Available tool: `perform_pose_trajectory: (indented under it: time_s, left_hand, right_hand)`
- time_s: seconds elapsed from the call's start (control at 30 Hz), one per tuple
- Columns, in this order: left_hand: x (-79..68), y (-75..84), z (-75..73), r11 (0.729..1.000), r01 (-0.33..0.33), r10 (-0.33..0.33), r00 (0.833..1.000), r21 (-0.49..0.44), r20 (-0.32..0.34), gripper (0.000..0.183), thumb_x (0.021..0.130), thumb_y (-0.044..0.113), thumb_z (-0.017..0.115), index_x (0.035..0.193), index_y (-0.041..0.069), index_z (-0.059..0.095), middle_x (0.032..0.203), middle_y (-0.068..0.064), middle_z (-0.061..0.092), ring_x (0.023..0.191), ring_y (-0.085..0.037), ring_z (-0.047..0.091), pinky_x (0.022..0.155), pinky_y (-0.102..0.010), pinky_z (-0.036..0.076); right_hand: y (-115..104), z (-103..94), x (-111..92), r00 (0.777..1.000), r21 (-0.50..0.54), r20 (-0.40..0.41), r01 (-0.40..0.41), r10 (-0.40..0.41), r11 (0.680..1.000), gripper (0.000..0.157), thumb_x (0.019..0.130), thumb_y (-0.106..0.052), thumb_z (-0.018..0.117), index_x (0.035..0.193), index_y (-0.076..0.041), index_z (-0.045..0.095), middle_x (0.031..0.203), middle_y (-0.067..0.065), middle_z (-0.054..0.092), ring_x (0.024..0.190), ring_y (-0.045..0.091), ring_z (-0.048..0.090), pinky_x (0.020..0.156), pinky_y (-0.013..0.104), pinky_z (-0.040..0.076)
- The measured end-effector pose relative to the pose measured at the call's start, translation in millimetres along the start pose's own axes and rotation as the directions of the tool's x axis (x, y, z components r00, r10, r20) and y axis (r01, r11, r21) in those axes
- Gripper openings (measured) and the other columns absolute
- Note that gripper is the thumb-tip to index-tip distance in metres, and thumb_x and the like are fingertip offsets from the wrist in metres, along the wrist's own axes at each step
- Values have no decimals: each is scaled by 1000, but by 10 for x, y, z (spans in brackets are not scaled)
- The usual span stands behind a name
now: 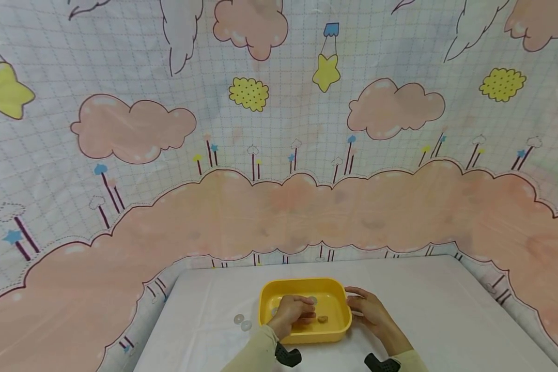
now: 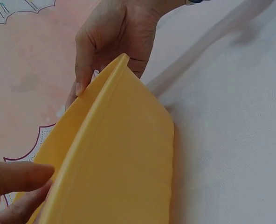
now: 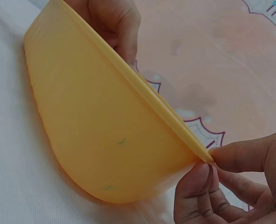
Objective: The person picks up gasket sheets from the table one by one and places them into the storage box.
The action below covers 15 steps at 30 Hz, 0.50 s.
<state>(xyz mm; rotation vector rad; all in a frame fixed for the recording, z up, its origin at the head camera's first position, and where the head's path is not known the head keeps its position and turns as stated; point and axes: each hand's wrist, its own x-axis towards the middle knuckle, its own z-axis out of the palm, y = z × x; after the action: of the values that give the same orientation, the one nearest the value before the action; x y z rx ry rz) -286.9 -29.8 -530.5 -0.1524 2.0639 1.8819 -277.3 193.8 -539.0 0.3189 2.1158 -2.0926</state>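
Observation:
A shallow yellow plastic tray [image 1: 307, 338] with rounded corners stands on the white table. My left hand [image 1: 292, 312] reaches over its near left side, fingers inside; the left wrist view shows thumb and finger [image 2: 26, 176] behind the rim, and what lies between their tips is hidden. At the right side, my right hand [image 1: 369, 310] pinches the tray's rim [image 3: 204, 156], thumb on the outside. Inside the tray lie a small brownish ring [image 1: 323, 319] and pale round discs, one disc [image 1: 313, 300] near the far wall.
Two greyish flat discs, a farther disc [image 1: 238, 319] and a nearer disc [image 1: 246, 325], lie on the white tabletop [image 1: 204, 310] left of the tray. A printed cloth [image 1: 269, 212] with clouds and stars hangs behind and beside the table.

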Motion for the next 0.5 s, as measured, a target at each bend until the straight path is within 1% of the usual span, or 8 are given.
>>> perform_pose_trajectory:
  time_s: [0.1, 0.2, 0.3, 0.37, 0.5]
  left_hand:
    - [-17, 25, -17, 1000, -20, 20, 1000, -21, 14, 22, 89, 7, 68, 108, -3, 71, 99, -13, 72, 76, -13, 70, 70, -29, 61]
    - [-55, 76, -52, 997, -51, 53, 998, -49, 33, 25, 90, 9, 67, 111, -5, 69, 106, -18, 71, 78, -13, 70, 73, -31, 61]
    - [-104, 129, -114, 994, -95, 98, 994, -59, 43, 28, 90, 10, 67, 114, -6, 67, 109, -20, 70, 79, -15, 70, 74, -34, 61]
    - [-142, 155, -170, 991, -123, 126, 991, -62, 51, 30, 91, 10, 66, 116, -6, 66, 109, -20, 71, 81, -15, 71, 75, -35, 61]
    - [-224, 187, -304, 982, -172, 178, 981, -78, 80, 32, 91, 11, 66, 118, -6, 64, 104, -16, 72, 83, -16, 71, 77, -37, 61]
  right_hand:
    - [8, 6, 5, 1000, -1, -8, 1, -1, 1000, 40, 93, -8, 59, 132, -1, 55, 105, 14, 64, 85, 22, 64, 69, 33, 55]
    - [8, 10, 5, 1000, 1, -12, 2, -2, 1000, 40, 93, -8, 59, 132, -1, 55, 105, 14, 64, 86, 23, 64, 70, 33, 54]
    - [9, 13, 9, 1000, 3, -16, 2, -2, 1000, 40, 93, -8, 59, 132, -1, 55, 105, 14, 64, 86, 23, 64, 70, 33, 54]
    - [10, 15, 12, 1000, 4, -16, 1, 0, 1000, 40, 93, -8, 59, 132, -1, 55, 105, 14, 64, 86, 23, 64, 70, 33, 55]
    - [17, 13, 17, 1000, 9, -16, -2, 2, 1000, 41, 93, -8, 59, 132, -1, 55, 105, 14, 64, 86, 23, 64, 70, 34, 55]
